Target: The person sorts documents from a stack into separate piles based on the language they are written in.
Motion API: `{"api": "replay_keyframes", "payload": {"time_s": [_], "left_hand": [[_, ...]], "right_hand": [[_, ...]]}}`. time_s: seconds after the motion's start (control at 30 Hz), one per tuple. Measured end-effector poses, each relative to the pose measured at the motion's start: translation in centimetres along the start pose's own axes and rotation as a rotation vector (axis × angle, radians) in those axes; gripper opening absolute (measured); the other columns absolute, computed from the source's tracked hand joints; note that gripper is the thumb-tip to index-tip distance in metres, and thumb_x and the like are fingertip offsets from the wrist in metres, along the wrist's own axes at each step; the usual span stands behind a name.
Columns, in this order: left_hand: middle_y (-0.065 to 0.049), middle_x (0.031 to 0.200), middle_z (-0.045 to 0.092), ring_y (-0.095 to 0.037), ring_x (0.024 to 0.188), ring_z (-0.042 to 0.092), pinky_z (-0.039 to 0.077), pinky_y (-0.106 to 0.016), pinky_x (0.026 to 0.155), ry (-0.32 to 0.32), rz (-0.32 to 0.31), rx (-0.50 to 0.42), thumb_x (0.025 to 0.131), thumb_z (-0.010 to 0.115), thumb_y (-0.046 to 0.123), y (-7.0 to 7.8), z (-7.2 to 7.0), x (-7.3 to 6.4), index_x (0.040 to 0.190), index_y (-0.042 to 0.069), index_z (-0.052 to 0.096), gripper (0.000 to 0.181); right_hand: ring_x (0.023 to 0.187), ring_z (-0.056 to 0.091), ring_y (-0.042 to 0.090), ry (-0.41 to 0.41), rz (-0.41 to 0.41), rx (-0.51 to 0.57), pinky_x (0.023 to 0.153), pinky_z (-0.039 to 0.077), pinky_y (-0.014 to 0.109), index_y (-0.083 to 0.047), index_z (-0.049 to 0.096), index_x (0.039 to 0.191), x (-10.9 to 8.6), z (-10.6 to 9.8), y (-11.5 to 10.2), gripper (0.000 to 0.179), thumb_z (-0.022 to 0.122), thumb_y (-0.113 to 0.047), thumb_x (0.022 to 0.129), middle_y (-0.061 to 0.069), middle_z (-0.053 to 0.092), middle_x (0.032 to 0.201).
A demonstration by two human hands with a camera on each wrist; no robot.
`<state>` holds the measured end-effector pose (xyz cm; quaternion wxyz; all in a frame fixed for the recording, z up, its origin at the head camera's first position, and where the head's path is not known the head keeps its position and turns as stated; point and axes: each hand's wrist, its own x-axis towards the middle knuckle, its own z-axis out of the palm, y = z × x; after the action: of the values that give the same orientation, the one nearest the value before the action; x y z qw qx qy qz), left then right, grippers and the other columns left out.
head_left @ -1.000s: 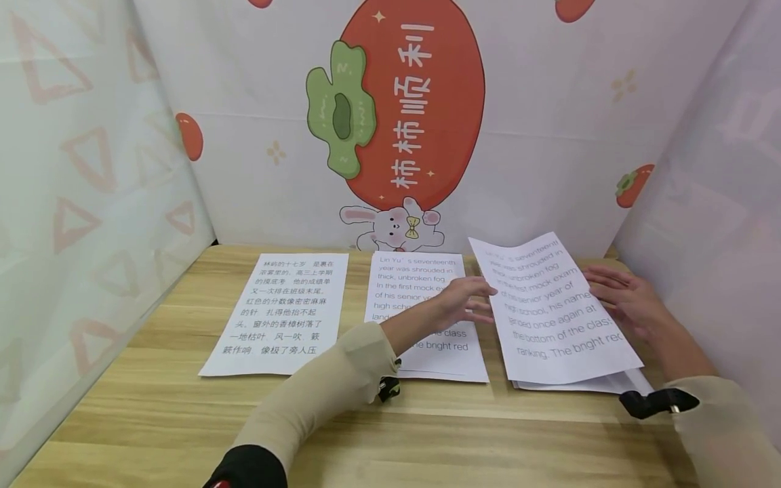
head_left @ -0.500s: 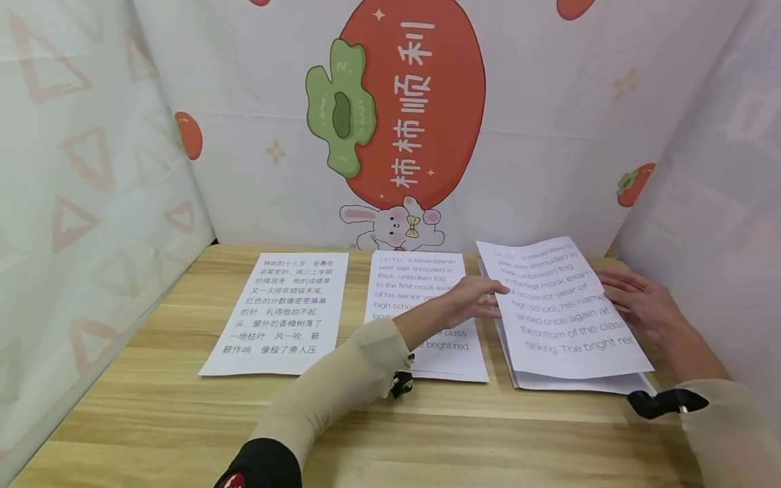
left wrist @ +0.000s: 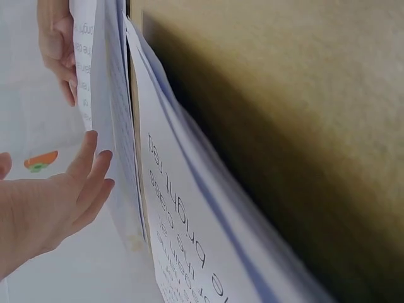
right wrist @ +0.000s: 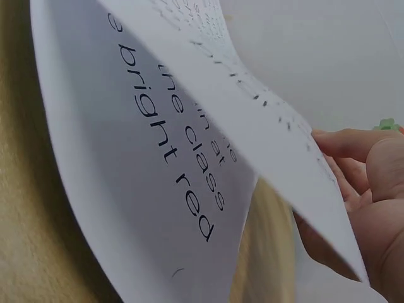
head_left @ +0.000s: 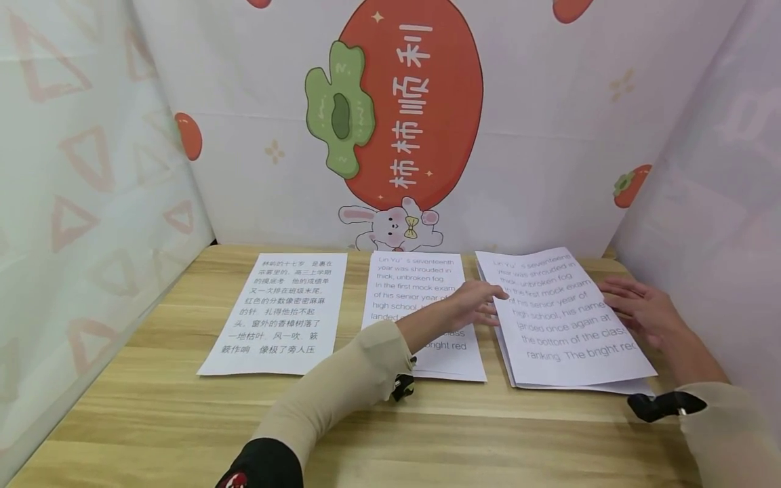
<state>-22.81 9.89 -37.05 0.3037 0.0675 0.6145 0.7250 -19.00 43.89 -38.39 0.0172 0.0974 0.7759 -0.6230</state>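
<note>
A printed sheet of paper in English lies at the right, slightly raised and askew over other paper below it. My left hand is at its left edge with extended fingers, one fingertip right at the paper; in the left wrist view the thumb stands apart from the fingers. On the opposite side my right hand meets the right edge, fingers pointing left. The right wrist view has the upper sheet bowed up, its edge against the right hand, with some fingers hidden behind it.
A second English printed sheet lies in the middle, partly under my left forearm. Further left is a sheet with Chinese text. The wooden table meets a white printed backdrop behind and cloth walls at both sides.
The upper sheet has shifted right and come down over the paper below. Both hands have moved right with it, then stayed nearly in place over the last half second.
</note>
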Motion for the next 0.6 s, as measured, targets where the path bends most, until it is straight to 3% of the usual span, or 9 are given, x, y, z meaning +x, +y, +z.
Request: {"api": "replay_keyframes", "payload": {"time_s": [0.4, 0.6], "left_hand": [[-0.035, 0.149, 0.045, -0.048, 0.129, 0.057, 0.056, -0.048, 0.103, 0.036, -0.015, 0.098, 0.09, 0.067, 0.01, -0.3, -0.6, 0.3, 0.146, -0.007, 0.046, 0.062], [-0.03, 0.151, 0.046, -0.045, 0.132, 0.055, 0.056, -0.046, 0.104, 0.007, 0.0, 0.127, 0.094, 0.063, 0.014, 0.0, -1.1, -0.1, 0.13, -0.007, 0.063, 0.042]], "right_hand": [[0.081, 0.069, -0.004, 0.058, 0.033, -0.108, 0.072, 0.06, 0.019, -0.032, 0.057, 0.121, -0.2, 0.1, 0.1, 0.025, 0.07, -0.028, 0.101, -0.032, 0.068, 0.089], [0.079, 0.071, -0.001, 0.084, 0.056, -0.013, 0.072, 0.062, 0.021, -0.023, 0.057, 0.119, -0.4, -0.3, -0.3, 0.02, 0.065, -0.014, 0.103, -0.024, 0.071, 0.085]]}}
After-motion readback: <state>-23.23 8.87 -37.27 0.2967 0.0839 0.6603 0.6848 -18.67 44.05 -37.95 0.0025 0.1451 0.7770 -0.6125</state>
